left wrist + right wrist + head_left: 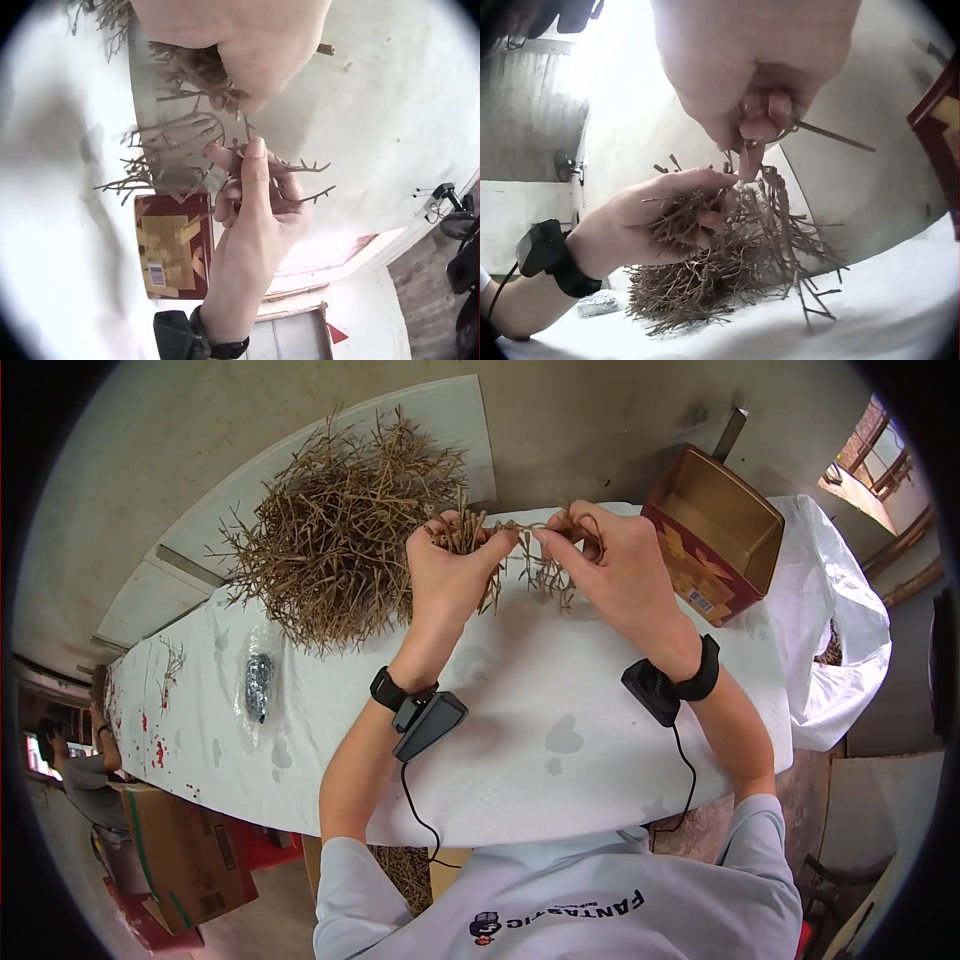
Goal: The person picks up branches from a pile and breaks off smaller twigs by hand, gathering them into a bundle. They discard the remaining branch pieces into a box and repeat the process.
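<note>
The left hand (448, 572) grips a bunch of dry brown twigs (676, 219), its fingers curled round them. Thumb and fingers of the right hand (622, 565) pinch a thin branched twig (300, 165) close to the left thumb tip. Thin branches (545, 575) hang between and below the hands in the head view. Left of the left hand lies a large tangled pile of dry twigs (335, 530) on the white-covered table (520, 760). In the right wrist view the right fingertips (751, 154) nearly meet the left hand's; whether they touch is unclear.
An open red and gold tin (715, 535) stands at right, beside a white plastic bag (840, 630). A clear plastic packet (258, 685) lies left, with small twigs and red bits farther left. A cardboard box (195, 855) and another person (90, 785) are at the lower left.
</note>
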Motion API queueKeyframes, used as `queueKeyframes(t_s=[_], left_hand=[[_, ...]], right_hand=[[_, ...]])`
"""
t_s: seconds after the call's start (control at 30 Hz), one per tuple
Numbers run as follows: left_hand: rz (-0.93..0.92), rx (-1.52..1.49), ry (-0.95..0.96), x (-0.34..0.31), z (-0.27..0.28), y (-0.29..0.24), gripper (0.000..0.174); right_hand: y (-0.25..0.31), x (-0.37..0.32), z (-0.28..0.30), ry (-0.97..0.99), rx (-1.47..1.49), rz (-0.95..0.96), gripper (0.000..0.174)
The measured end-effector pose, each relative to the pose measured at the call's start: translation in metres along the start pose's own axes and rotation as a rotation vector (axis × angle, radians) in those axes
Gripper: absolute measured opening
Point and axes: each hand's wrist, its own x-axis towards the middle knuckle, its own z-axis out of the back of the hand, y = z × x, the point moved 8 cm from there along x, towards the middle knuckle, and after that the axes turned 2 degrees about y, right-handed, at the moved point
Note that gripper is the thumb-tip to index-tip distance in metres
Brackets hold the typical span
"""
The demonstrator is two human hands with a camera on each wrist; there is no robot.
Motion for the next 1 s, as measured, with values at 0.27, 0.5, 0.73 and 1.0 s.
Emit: queueKeyframes(t_s=[0.27,0.5,0.73,1.0], left_hand=[[-0.183,0.166,0.217,0.005,-0.008,-0.019,0.023],[-0.298,0.245,0.337,0.01,-0.005,-0.022,0.019],[-0.518,0.502,0.36,-0.001,-0.006,-0.054,0.019],[-0.601,0.501,0.315,-0.006,-0.002,-0.077,0.023]], right_hand=[[-0.003,0.007,0.008,-0.002,-0.016,0.068,0.018],[-0.004,0.01,0.011,0.143,-0.09,0.069,0.02],[0.027,0.0,0.006,0.193,-0.25,0.136,0.012],[0.066,-0.017,0.005,0.114,-0.387,0.339,0.008]])
